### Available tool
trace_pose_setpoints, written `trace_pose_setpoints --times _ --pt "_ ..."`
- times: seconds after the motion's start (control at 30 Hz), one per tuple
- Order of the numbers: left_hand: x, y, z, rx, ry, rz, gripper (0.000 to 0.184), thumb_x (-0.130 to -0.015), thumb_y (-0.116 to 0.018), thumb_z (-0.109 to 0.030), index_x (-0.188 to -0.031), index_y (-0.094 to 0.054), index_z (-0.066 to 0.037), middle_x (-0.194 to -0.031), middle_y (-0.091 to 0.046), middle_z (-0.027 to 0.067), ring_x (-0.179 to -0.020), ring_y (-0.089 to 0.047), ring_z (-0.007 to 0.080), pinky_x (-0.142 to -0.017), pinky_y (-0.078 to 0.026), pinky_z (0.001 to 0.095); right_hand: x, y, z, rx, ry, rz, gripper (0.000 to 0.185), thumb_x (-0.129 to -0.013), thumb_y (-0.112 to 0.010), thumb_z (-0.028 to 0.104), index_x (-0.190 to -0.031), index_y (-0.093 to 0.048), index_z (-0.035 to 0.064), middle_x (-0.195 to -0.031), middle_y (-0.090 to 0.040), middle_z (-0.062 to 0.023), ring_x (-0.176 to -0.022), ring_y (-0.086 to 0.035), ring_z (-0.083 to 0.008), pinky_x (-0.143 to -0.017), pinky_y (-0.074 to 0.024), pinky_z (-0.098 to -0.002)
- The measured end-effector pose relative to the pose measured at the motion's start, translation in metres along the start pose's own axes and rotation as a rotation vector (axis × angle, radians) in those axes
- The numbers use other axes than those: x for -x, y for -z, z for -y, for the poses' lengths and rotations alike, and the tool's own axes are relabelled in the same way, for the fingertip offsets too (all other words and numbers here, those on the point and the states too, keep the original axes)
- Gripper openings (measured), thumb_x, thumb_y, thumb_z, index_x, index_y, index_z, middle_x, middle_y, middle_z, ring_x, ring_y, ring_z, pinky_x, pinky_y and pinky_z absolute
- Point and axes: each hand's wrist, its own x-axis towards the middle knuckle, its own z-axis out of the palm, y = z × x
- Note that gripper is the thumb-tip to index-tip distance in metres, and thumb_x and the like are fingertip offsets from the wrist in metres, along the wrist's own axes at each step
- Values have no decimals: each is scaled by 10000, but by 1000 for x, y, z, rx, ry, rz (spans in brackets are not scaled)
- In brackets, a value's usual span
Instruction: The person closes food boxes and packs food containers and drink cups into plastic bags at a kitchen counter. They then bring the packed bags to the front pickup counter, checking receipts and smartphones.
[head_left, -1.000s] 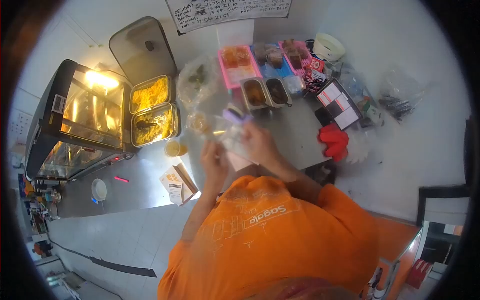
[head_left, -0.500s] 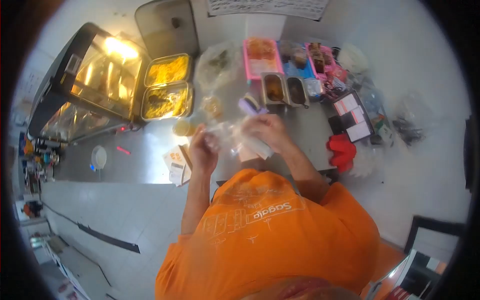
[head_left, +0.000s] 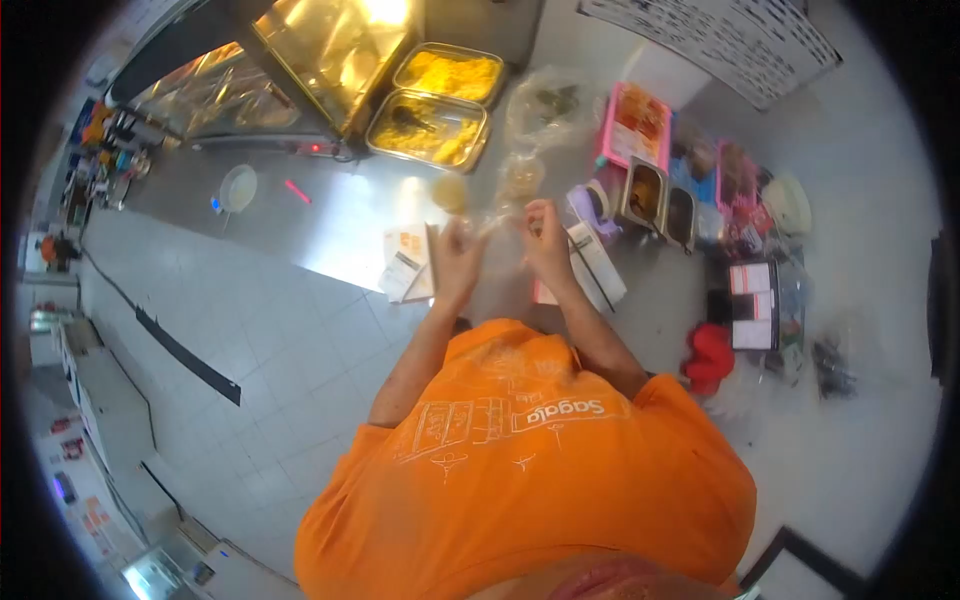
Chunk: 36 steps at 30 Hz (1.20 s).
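near the front edge of the steel counter [head_left: 340,235], you hold a thin clear bag [head_left: 503,248] between your two hands, close before your orange shirt [head_left: 550,470]. your left hand [head_left: 461,258] has its fingers curled in and drawn together at the bag's left side; your right hand [head_left: 548,248] pinches at the opposite side, thumb and fingertips nearly meeting. blur hides exactly how much film each has caught. the bag lies directly between the grips, to the right of your left hand and to the left of your right, with neither hand plainly nearer; its long axis cannot be told through the haze.

beside your left hand, at the counter's front edge, stands a printed box [head_left: 408,246] bearing a white slip [head_left: 402,277]. farther from you, a small yellow tub [head_left: 450,193] sits just past that hand, and a clear packet [head_left: 522,178] lies beyond the bag. to the right of your right hand rests a white sheet [head_left: 606,287] with a dark strip, a purple holder [head_left: 582,207] just behind it toward the counter's back edge.
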Motion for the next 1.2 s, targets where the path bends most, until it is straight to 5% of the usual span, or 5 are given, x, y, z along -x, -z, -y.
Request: trace_pose_setpoints --times 0.2,0.3,0.5,0.77,1.2 --pt "2 49 7 218 238 -141 340 -909 -583 -104 -1228 -467 -98 -770 -494 0 -554 -435 52 -409 -303 193 27 -46 14 405 957 418 362 -796 -667 87 -1134 -546 43 -1116 -568 -179 -984 -595 -372 -869 -504 -439" --pt "2 58 28 201 235 -149 262 -917 -557 -117 -1174 -507 -106 -755 -503 0 -535 -437 56 -402 -299 193 28 -84 10 559 232 683 270 -823 -647 127 -1078 -610 45 -1129 -603 -189 -1035 -592 -386 -923 -498 -438" --pt "-7 135 27 300 396 -297 228 -928 -555 -145 -1144 -596 -85 -769 -536 2 -525 -432 51 -385 -293 192 -16 -153 -43 262 772 849 360 -824 -665 153 -1167 -603 63 -1296 -531 -209 -1156 -554 -370 -946 -493 -404" --pt "-46 191 23 446 407 -381 290 -903 -655 -152 -1181 -626 -78 -871 -572 -23 -577 -417 35 -399 -266 199 -92 -178 -70 920 230 283 754 -690 -808 329 -1350 -491 149 -1338 -488 -215 -1113 -564 -421 -970 -452 -496" --pt "-115 85 38 724 748 193 356 -870 -701 -353 -1158 -633 -155 -880 -533 -8 -568 -434 81 -485 -385 249 -60 -88 -28 -219 -56 242 711 -741 -786 148 -1371 -473 52 -1252 -547 -113 -1150 -550 -229 -967 -456 -357"
